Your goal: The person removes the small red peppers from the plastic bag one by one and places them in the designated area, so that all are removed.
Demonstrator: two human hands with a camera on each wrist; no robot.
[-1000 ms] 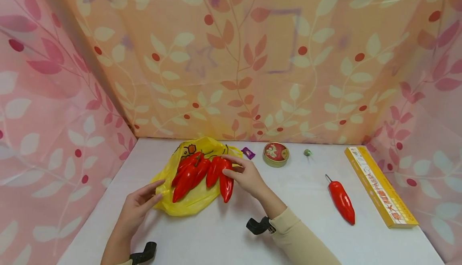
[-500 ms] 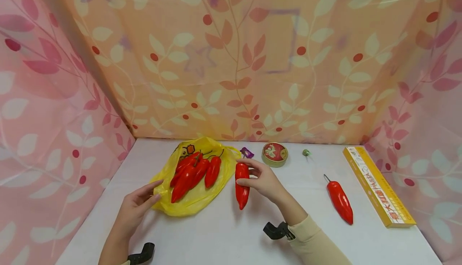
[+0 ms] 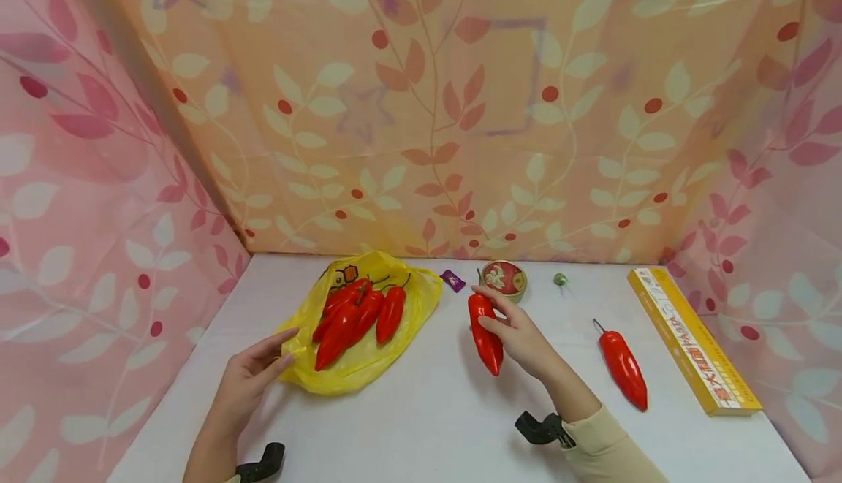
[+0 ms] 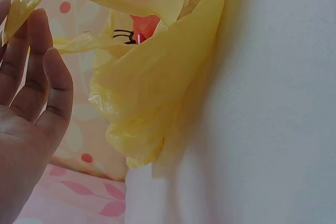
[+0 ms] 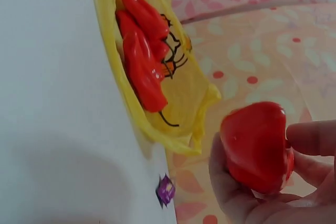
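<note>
My left hand [image 3: 242,379] pinches the near-left edge of a yellow plastic bag [image 3: 358,379]; in the left wrist view a gathered strip of the bag runs between its fingertips. Several glossy red chili peppers [image 3: 337,337] with dark stems lie on the bag, whose mouth spreads open. Right of it, my right hand [image 3: 526,340] grips one red chili pepper [image 5: 257,148] between thumb and fingers, its tip pointing down toward me. Another red chili pepper [image 3: 623,370] lies alone on the white table, farther right.
A small purple wrapped candy [image 3: 452,280] and a round red tin [image 3: 503,278] sit behind my right hand. A small green lollipop [image 3: 560,278] lies right of the tin. A long yellow pasta box [image 3: 693,344] lies along the right side. Patterned cloth walls surround the table.
My right hand has lifted a chili pepper off the bag and carried it rightward to in front of the tin. My left hand has stayed at the bag's edge.
</note>
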